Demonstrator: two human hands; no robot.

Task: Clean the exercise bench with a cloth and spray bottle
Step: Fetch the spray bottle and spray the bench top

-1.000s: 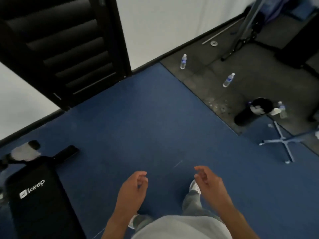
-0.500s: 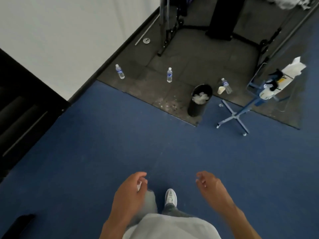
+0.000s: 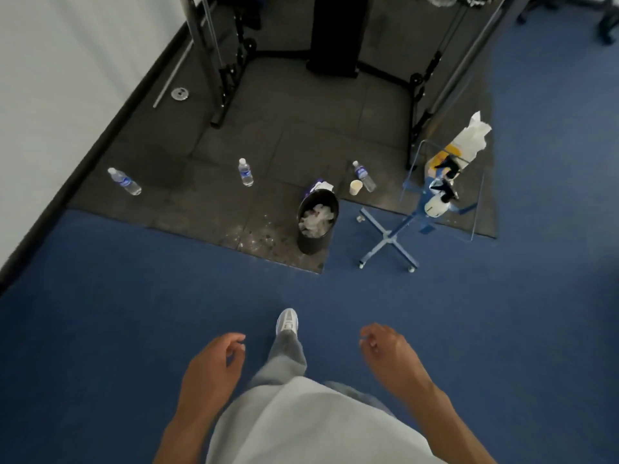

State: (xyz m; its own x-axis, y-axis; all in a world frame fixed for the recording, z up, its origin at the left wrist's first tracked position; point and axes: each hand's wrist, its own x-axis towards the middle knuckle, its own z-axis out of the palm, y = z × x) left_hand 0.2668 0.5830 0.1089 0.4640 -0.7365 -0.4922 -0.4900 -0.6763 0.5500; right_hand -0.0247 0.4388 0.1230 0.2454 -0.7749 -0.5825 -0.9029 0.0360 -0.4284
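Head view showed the spray bottle [image 3: 435,204] and a white cloth [image 3: 474,135] on a blue wheeled stand [image 3: 388,234] at about two o'clock, well apart from both hands. The exercise bench, visible a second earlier at lower left, had dropped out of frame as the person turned toward the stand. That suggested a walk to fetch supplies, cleaning not begun. The left hand [image 3: 209,370] and right hand [image 3: 390,353] hung loosely curled, each grip spread and empty. A black bin [image 3: 316,226] stood at twelve o'clock.

dim, even indoor light | soft motion blur | wide-angle edge bending
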